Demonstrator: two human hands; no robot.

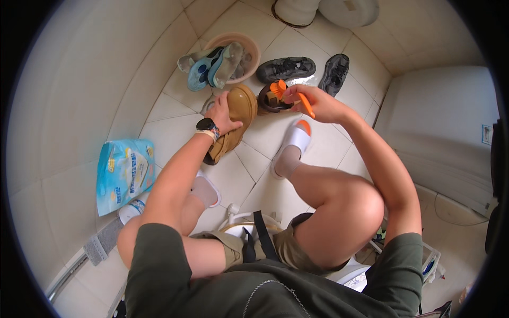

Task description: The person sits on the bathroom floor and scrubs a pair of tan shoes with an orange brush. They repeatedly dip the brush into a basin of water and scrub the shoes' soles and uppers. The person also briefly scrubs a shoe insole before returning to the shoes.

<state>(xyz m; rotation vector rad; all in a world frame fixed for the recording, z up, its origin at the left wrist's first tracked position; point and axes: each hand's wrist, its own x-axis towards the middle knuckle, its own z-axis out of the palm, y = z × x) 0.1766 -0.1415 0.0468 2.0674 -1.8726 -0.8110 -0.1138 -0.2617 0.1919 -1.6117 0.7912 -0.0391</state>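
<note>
My left hand (223, 117) grips a tan boot (242, 104) by its side, with the thumb over the upper; the boot's toe points away from me. In my right hand (318, 104) is an orange scrubbing brush (306, 105), its bristled head turned to the left. Under that brush sits a second tan shoe (267, 104) with a dark brown collar, partly covered by the brush and my right hand. A clear, wet-looking patch or plastic sheet lies just beyond my right hand.
Beyond the boots stands a pink basin (254, 49) with blue-green shoes or insoles (216, 65) over its rim. Two black sneakers (286, 68) lie at the far right. A blue detergent bag (125, 175) and a white tub (132, 210) stand along the left wall. A white appliance (433, 139) flanks the right.
</note>
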